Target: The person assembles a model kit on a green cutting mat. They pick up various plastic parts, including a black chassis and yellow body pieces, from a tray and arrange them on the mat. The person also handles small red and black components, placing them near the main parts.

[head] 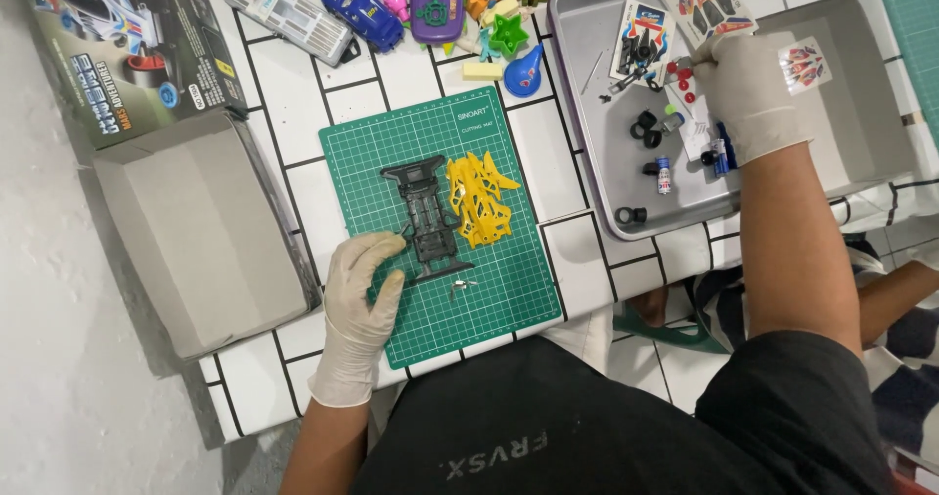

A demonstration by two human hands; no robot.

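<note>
Your gloved left hand [360, 304] lies flat on the green cutting mat [509, 290], fingers spread apart, tips touching the dark chassis [427, 216] at its 7 o'clock corner; keep that pressure so it stays put. The yellow parts frame [479, 197] sits just beside the chassis at 3 o'clock. Your right hand [748, 89] reaches into the grey tray [851, 162], fingers curled down among small black parts [646, 128] and sticker sheets [706, 1]; likely pinching something, but you cannot tell from here. Lift straight up so nothing scatters.
</note>
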